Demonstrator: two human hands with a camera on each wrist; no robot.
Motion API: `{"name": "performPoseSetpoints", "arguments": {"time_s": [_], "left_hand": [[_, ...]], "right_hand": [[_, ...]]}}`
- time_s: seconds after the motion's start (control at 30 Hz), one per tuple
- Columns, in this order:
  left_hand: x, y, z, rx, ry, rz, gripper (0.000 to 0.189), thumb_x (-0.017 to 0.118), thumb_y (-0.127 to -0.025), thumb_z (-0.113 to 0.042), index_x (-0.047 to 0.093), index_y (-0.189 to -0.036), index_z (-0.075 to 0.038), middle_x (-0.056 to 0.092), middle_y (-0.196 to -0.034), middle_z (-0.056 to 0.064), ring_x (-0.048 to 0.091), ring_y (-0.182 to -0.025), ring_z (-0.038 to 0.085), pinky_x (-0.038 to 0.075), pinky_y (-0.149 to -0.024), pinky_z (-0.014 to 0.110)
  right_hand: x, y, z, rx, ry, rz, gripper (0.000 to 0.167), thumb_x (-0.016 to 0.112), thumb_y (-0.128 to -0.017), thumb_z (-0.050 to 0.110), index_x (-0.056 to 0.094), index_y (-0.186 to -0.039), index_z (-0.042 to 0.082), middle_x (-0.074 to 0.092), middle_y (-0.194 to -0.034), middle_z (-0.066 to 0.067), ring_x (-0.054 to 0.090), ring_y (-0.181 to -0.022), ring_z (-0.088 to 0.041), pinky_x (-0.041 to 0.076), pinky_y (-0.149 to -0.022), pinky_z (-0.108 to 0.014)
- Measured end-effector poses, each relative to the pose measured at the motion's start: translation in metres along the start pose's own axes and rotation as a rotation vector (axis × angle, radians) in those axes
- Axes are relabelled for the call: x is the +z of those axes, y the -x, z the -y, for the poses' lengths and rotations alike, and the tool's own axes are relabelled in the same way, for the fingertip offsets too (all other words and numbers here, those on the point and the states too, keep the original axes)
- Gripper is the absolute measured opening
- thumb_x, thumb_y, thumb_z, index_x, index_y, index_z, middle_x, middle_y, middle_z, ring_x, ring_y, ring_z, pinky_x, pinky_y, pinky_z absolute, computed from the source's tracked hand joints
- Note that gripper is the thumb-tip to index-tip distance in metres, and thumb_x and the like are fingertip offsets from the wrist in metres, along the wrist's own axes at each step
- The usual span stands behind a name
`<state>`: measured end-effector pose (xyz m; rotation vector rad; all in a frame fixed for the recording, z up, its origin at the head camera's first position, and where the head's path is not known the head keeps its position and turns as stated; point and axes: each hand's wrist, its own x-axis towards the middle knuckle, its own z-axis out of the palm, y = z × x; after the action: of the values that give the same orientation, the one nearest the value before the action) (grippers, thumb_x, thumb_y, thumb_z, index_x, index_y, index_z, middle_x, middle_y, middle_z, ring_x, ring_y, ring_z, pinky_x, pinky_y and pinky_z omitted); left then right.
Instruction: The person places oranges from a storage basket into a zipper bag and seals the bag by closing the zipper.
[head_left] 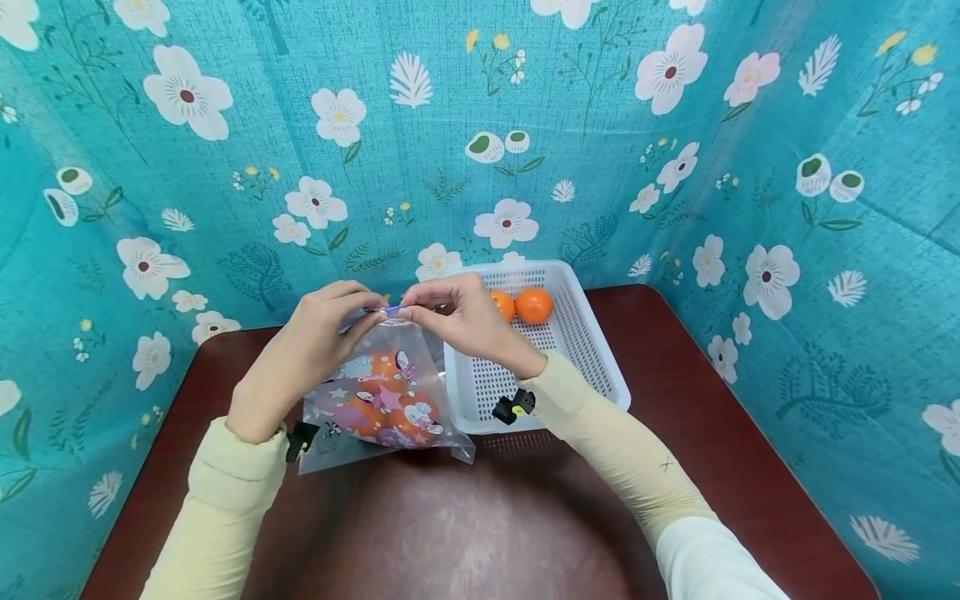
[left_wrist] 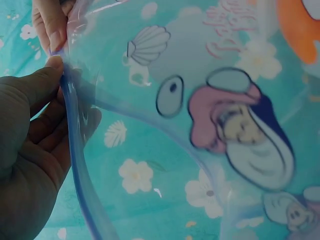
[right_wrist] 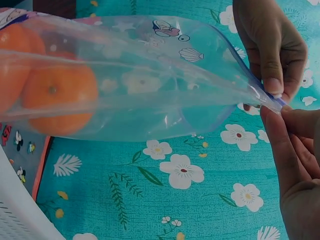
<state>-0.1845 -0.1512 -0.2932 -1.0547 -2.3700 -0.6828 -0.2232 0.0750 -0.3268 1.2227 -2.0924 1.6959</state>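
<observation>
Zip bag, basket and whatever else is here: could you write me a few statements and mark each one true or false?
1. The left hand and right hand pinch the top edge of the zip bag. True.
2. The zip bag is empty. False: oranges are inside it.
3. In the head view, two more oranges show in the white basket. True.
4. The white basket stands left of the zip bag. False: it stands to its right.
5. The tabletop is dark reddish brown. True.

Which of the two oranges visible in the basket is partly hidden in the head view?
The left orange, which the right hand partly hides; the right orange shows whole.
</observation>
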Motion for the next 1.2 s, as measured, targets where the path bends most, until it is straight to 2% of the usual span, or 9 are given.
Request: {"name": "performPoseSetpoints", "arguments": {"time_s": [0.23, 0.37, 0.57, 0.9, 0.93, 1.03, 1.13, 1.17, 1.2], "left_hand": [[-0.006, 0.008, 0.006, -0.023, -0.017, -0.017, 0.017, 0.076, -0.086, 0.001, 0.076, -0.103, 0.003, 0.072, -0.097, 0.014, 0.069, -0.088, 0.027, 0.06, -0.077, 0.045], [-0.009, 0.013, 0.009, -0.009, -0.043, -0.033, 0.018, 0.075, -0.086, 0.002, 0.075, -0.104, 0.003, 0.072, -0.097, 0.015, 0.069, -0.089, 0.029, 0.06, -0.078, 0.047], [-0.016, 0.023, 0.017, -0.022, -0.091, -0.054, 0.023, 0.076, -0.084, 0.006, 0.073, -0.106, 0.005, 0.07, -0.1, 0.017, 0.067, -0.092, 0.031, 0.059, -0.081, 0.05], [-0.032, 0.037, 0.026, -0.049, -0.135, -0.087, 0.025, 0.077, -0.081, 0.01, 0.072, -0.104, 0.005, 0.069, -0.099, 0.017, 0.066, -0.092, 0.03, 0.057, -0.078, 0.049], [-0.033, 0.038, 0.027, -0.049, -0.137, -0.092, 0.025, 0.077, -0.081, 0.01, 0.072, -0.104, 0.005, 0.069, -0.099, 0.017, 0.066, -0.092, 0.03, 0.057, -0.078, 0.046], [-0.037, 0.043, 0.031, -0.054, -0.146, -0.111, 0.026, 0.077, -0.08, 0.01, 0.073, -0.105, 0.005, 0.069, -0.099, 0.016, 0.066, -0.092, 0.03, 0.054, -0.086, 0.021], [-0.04, 0.047, 0.036, -0.061, -0.144, -0.133, 0.027, 0.078, -0.079, 0.01, 0.073, -0.105, 0.005, 0.07, -0.099, 0.017, 0.066, -0.093, 0.03, 0.035, -0.092, -0.001], [-0.041, 0.048, 0.037, -0.064, -0.143, -0.139, 0.027, 0.078, -0.079, 0.01, 0.073, -0.105, 0.006, 0.07, -0.098, 0.017, 0.066, -0.093, 0.031, 0.028, -0.093, -0.004], [-0.042, 0.049, 0.038, -0.066, -0.143, -0.144, 0.026, 0.078, -0.079, 0.01, 0.073, -0.105, 0.006, 0.07, -0.098, 0.017, 0.066, -0.093, 0.031, 0.027, -0.094, -0.004]], "right_hand": [[-0.004, 0.0, 0.0, 0.001, -0.013, -0.014, 0.009, 0.068, -0.094, 0.0, 0.076, -0.096, -0.001, 0.077, -0.091, -0.012, 0.075, -0.077, -0.015, 0.061, -0.068, -0.035], [-0.006, 0.0, 0.001, -0.01, -0.017, -0.024, 0.008, 0.069, -0.093, 0.0, 0.076, -0.095, -0.001, 0.076, -0.089, -0.011, 0.074, -0.075, -0.016, 0.06, -0.065, -0.033], [-0.007, -0.001, 0.004, -0.022, -0.013, -0.031, 0.007, 0.07, -0.093, 0.002, 0.076, -0.094, 0.0, 0.074, -0.082, -0.007, 0.07, -0.067, -0.016, 0.054, -0.057, -0.029], [-0.013, -0.002, 0.006, -0.045, -0.028, -0.069, 0.006, 0.07, -0.092, -0.002, 0.076, -0.093, -0.003, 0.075, -0.079, -0.01, 0.073, -0.068, -0.019, 0.055, -0.059, -0.028], [-0.013, -0.001, 0.006, -0.043, -0.029, -0.073, 0.006, 0.07, -0.092, -0.002, 0.076, -0.093, -0.003, 0.075, -0.08, -0.01, 0.073, -0.068, -0.019, 0.057, -0.06, -0.032], [-0.014, 0.0, 0.005, -0.042, -0.026, -0.082, 0.006, 0.07, -0.092, -0.002, 0.076, -0.093, -0.004, 0.075, -0.081, -0.011, 0.074, -0.069, -0.018, 0.06, -0.062, -0.041], [-0.015, 0.0, 0.004, -0.04, -0.031, -0.09, 0.006, 0.07, -0.091, -0.003, 0.076, -0.094, -0.004, 0.075, -0.083, -0.013, 0.075, -0.07, -0.019, 0.06, -0.063, -0.046], [-0.015, 0.0, 0.004, -0.041, -0.033, -0.093, 0.006, 0.07, -0.091, -0.003, 0.076, -0.093, -0.004, 0.075, -0.083, -0.013, 0.075, -0.07, -0.019, 0.06, -0.063, -0.044], [-0.015, 0.001, 0.004, -0.042, -0.037, -0.095, 0.006, 0.071, -0.091, -0.003, 0.075, -0.093, -0.005, 0.075, -0.083, -0.013, 0.075, -0.07, -0.02, 0.06, -0.063, -0.043]]}}
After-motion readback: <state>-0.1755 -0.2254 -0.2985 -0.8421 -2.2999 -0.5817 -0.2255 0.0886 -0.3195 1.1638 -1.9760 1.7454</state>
